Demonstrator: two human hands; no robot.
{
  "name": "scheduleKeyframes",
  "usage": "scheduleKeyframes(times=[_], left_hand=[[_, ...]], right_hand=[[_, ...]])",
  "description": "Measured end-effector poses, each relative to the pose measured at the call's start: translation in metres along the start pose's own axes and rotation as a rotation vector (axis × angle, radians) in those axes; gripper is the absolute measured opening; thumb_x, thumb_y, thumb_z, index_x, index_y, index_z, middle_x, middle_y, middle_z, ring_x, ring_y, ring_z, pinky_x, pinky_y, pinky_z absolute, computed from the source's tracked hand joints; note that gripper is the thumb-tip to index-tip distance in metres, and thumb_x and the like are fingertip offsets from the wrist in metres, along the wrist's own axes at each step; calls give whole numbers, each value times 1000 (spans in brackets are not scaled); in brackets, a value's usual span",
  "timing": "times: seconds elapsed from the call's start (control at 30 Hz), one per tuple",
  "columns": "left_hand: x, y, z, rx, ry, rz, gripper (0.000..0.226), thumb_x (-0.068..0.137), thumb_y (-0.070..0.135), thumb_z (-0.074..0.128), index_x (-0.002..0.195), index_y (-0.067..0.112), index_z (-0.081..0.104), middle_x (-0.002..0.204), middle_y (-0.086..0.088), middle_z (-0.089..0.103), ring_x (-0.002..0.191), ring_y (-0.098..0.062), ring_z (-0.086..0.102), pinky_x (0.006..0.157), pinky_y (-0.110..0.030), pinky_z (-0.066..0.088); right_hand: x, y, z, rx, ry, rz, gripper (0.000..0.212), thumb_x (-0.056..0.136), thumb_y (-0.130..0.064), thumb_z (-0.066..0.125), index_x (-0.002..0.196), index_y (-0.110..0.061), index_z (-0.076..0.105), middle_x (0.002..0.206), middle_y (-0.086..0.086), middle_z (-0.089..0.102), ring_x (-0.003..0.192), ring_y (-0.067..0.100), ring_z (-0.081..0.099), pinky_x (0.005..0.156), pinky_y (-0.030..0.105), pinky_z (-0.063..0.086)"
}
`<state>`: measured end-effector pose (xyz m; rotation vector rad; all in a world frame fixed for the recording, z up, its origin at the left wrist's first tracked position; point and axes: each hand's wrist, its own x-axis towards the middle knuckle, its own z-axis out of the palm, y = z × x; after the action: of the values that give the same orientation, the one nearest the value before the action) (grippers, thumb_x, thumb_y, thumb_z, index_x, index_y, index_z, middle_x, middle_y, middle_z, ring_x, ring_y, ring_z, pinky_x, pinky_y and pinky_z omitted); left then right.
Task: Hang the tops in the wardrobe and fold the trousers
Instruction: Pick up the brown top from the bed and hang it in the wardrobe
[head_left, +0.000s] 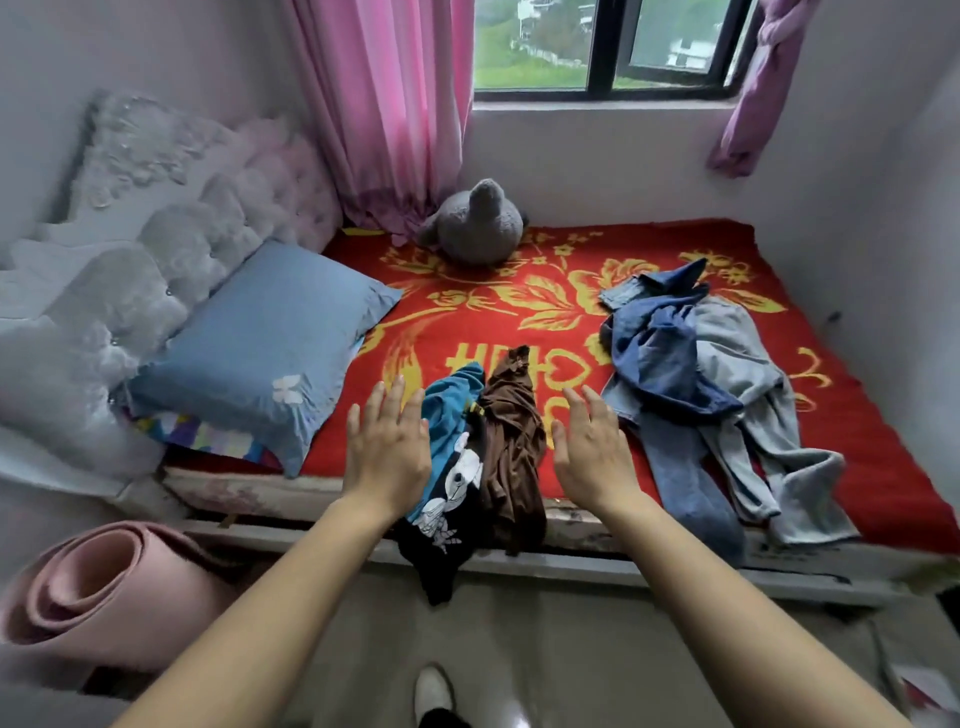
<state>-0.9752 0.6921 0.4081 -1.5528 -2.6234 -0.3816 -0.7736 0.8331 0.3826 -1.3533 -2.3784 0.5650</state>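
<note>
A crumpled brown top lies at the near edge of the bed, hanging slightly over it. Beside it on the left is a blue and black printed top that droops off the edge toward the floor. My left hand hovers flat with straight fingers over the left side of the printed top. On the other side of the brown top, my right hand is spread open and holds nothing. A heap of blue jeans and light grey trousers lies on the right of the bed.
A blue pillow leans at the tufted headboard on the left. A grey plush toy sits under the pink curtain by the window. A rolled pink mat stands on the floor at lower left. My white shoe shows below.
</note>
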Motion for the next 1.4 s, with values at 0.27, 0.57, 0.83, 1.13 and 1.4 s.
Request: scheduleKeyframes(times=[0.27, 0.57, 0.83, 1.13, 1.4], left_hand=[[166, -13, 114, -93, -220, -8, 53, 103, 33, 31, 153, 17, 25, 163, -7, 13, 149, -25, 11, 119, -47, 13], [301, -27, 249, -147, -567, -69, 74, 98, 37, 45, 157, 21, 3, 164, -10, 4, 147, -30, 17, 114, -46, 26], [317, -33, 425, -144, -644, -92, 72, 95, 27, 51, 156, 23, 13, 164, -4, 8, 143, -27, 25, 110, -43, 32], [290, -42, 511, -4, -824, -243, 58, 95, 25, 39, 152, 21, 30, 153, 2, 39, 143, -22, 28, 107, -45, 36], [303, -27, 513, 31, -706, -306, 40, 94, 24, 42, 131, 17, 57, 119, -15, 61, 114, -36, 48, 90, -46, 44]], right_hand=[[145, 64, 62, -116, -157, 139, 56, 102, -36, 42, 153, -17, 29, 158, 11, 27, 145, 29, 26, 115, 47, 31], [255, 121, 158, -135, -397, 379, 67, 97, -34, 51, 155, -17, 22, 158, 13, 23, 141, 34, 30, 110, 47, 36], [296, 199, 318, 124, -528, 501, 67, 99, -32, 52, 156, -15, 20, 157, 13, 26, 146, 30, 24, 115, 42, 29], [326, 232, 405, 157, -437, 356, 59, 100, -21, 46, 156, -20, 26, 131, 15, 47, 118, 37, 49, 98, 45, 41], [319, 354, 337, 50, 105, 1220, 35, 95, -20, 41, 127, -16, 56, 132, 21, 53, 120, 39, 51, 96, 40, 37]])
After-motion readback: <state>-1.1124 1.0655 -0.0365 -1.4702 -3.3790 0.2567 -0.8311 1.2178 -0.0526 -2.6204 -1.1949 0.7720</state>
